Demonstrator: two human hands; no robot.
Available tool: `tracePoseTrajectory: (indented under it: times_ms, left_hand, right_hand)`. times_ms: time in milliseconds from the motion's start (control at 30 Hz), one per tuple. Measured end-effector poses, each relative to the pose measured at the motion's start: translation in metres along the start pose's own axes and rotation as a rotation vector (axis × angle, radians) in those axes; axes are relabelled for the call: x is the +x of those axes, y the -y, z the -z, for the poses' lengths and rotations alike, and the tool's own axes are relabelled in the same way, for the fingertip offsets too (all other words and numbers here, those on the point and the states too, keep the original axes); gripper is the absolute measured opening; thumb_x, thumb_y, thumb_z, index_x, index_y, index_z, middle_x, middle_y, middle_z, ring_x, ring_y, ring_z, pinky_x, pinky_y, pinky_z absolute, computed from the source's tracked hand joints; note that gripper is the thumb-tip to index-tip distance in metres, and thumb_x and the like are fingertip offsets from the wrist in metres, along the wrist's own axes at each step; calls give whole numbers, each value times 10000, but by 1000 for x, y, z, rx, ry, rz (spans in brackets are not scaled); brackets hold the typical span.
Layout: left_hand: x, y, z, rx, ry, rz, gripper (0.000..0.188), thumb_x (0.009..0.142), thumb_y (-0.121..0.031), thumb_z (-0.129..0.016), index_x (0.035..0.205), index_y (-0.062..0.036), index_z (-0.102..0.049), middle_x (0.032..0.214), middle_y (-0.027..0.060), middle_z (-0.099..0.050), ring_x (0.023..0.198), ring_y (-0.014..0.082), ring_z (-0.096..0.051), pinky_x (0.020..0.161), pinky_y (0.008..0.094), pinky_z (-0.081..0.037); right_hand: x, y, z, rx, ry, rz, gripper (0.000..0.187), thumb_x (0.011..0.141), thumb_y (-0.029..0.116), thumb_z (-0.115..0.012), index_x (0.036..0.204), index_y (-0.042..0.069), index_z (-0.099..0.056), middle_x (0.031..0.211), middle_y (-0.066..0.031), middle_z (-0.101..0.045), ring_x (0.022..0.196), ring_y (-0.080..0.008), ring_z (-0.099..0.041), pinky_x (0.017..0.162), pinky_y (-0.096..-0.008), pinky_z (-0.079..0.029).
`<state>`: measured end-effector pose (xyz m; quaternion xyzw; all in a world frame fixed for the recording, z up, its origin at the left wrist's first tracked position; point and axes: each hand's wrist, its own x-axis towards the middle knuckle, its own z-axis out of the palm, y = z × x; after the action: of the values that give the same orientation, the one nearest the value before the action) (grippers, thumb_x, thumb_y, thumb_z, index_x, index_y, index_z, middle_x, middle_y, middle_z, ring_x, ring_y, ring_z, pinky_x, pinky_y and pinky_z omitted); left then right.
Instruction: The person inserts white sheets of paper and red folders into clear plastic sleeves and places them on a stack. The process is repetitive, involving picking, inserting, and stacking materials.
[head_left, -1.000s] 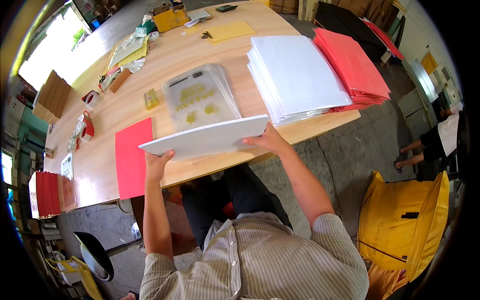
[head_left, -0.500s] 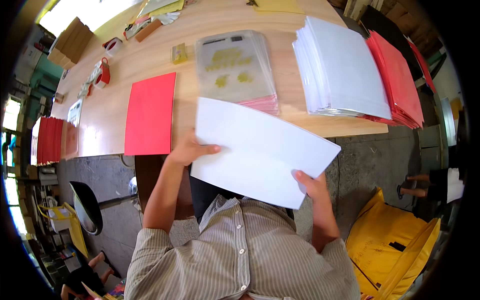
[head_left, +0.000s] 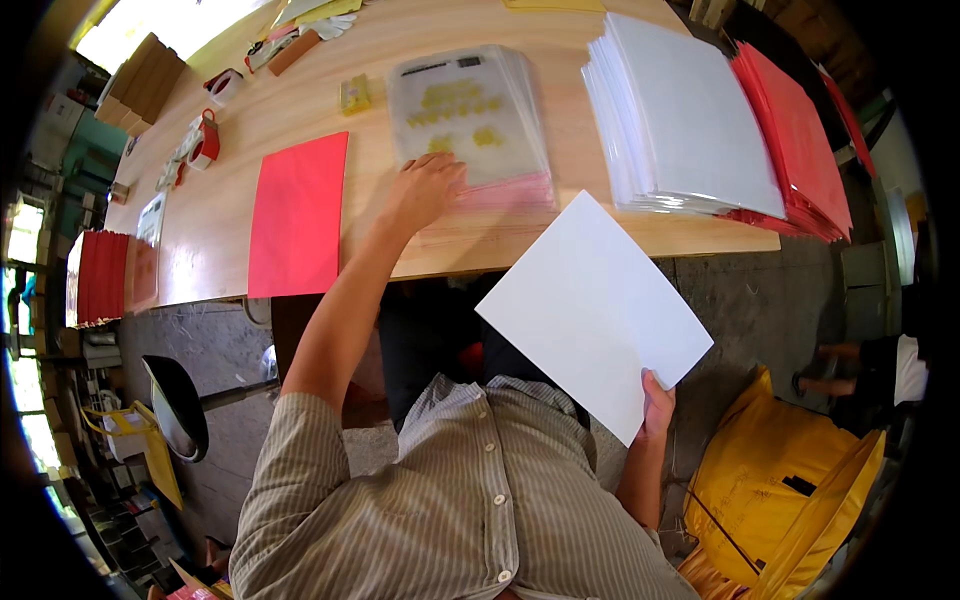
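In my right hand [head_left: 657, 402] is a white rectangular board [head_left: 598, 310], gripped near its lower right corner, thumb on top, and tilted in front of the table edge. My left hand [head_left: 430, 188] reaches over the table, its fingers laid on the lower part of a stack of clear plastic sleeves [head_left: 462, 95]. These sleeves carry yellow print and have a pinkish lower edge. Left of that stack lies a red rectangular board [head_left: 300, 215], flat at the table's front edge.
A tall pile of white wrapped boards [head_left: 685, 120] stands at right beside red ones [head_left: 790, 140]. Farther left are a small yellow box [head_left: 354, 95], tape dispensers [head_left: 205, 140] and a red stack [head_left: 97, 278]. A yellow bag [head_left: 770, 490] sits on the floor at right.
My left hand has let go of the white board and moved forward onto the plastic sleeves. The right hand has drawn the board to the right and turned it.
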<state>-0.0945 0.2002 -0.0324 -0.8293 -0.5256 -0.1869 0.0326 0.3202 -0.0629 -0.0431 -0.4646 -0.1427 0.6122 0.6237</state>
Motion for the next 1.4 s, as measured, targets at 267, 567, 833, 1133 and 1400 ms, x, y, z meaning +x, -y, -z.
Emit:
tracePoseTrajectory:
  times_ms: [267,567,833,1133,1400]
  left_hand:
    - [1,-3,5,17,36,-49,204,877,-178,-642,1056,-124,-724,1161,51,-706,1099,263,-650,906,417,-530]
    - [-19,-25,18,-107,29,-13,205,880,-301,-709,1002,-144,-757,1082,15,-735,1047,219,-669,873,373,-550]
    - [-22,-29,11,-52,-45,-58,206,891,-265,-692,1024,-114,-732,1029,23,-731,984,228,-674,831,375,-558]
    - [-21,-26,2,116,-35,-158,163,834,-171,-662,980,-101,-687,968,38,-693,935,240,-655,808,381,-554]
    - [-15,-57,39,0,6,-83,77,859,-163,-657,882,-106,-703,894,43,-686,894,234,-667,731,373,-558]
  right_hand:
    - [-1,-5,6,20,-7,-5,510,883,67,-687,1354,-25,-518,1233,-144,-636,1101,-279,-639,940,-401,-527]
    - [-3,-5,12,8,2,-13,526,888,73,-685,1369,-32,-501,1253,-143,-624,1120,-280,-628,966,-407,-510]
    - [-4,-6,12,0,-46,-13,533,887,74,-689,1373,-30,-498,1255,-157,-622,1109,-286,-636,949,-412,-524]
    - [-5,-3,-6,-13,-29,-43,529,864,50,-699,1352,-38,-516,1223,-147,-642,1090,-284,-647,944,-412,-532]
    - [-9,-2,-30,-134,9,-126,531,851,57,-729,1341,-13,-537,1215,-124,-649,1079,-257,-645,924,-379,-521]
